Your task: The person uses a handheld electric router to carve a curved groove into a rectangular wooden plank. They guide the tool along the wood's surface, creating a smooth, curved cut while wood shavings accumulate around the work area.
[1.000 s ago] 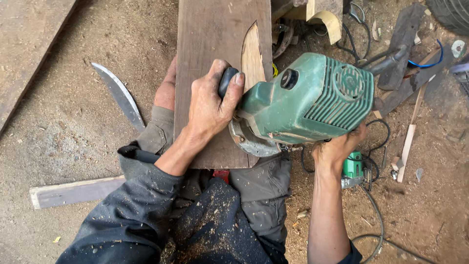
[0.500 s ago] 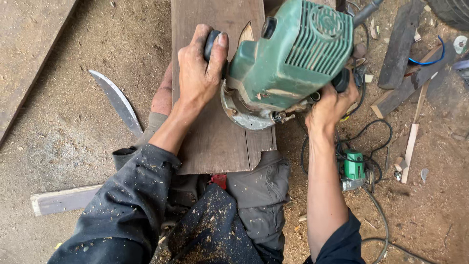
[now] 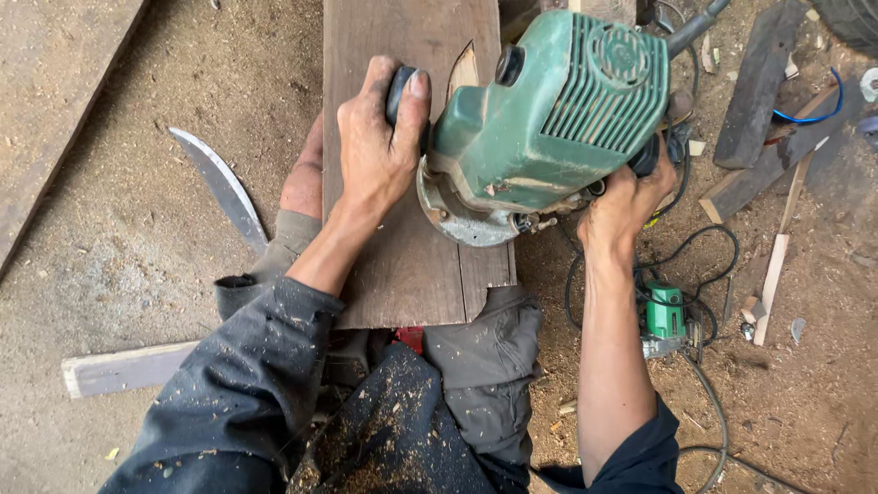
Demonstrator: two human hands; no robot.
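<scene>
Wooden plank [image 3: 402, 229], long and brown, runs away from me under both hands and rests across my knees, its near end just below my left wrist. On it, between my hands, stands the green router [image 3: 549, 119], tilted a little, its round metal base on the plank's right edge beside a curved cut. I see my left hand [image 3: 380, 146] wrapped tight around the router's black left handle, thumb up. My right hand [image 3: 626, 201] is clenched on the handle at the router's other side. Left of my left hand, a curved blade [image 3: 224, 187] lies on the dusty ground. Below my right hand sits a small green tool [image 3: 666, 316] among black cable.
</scene>
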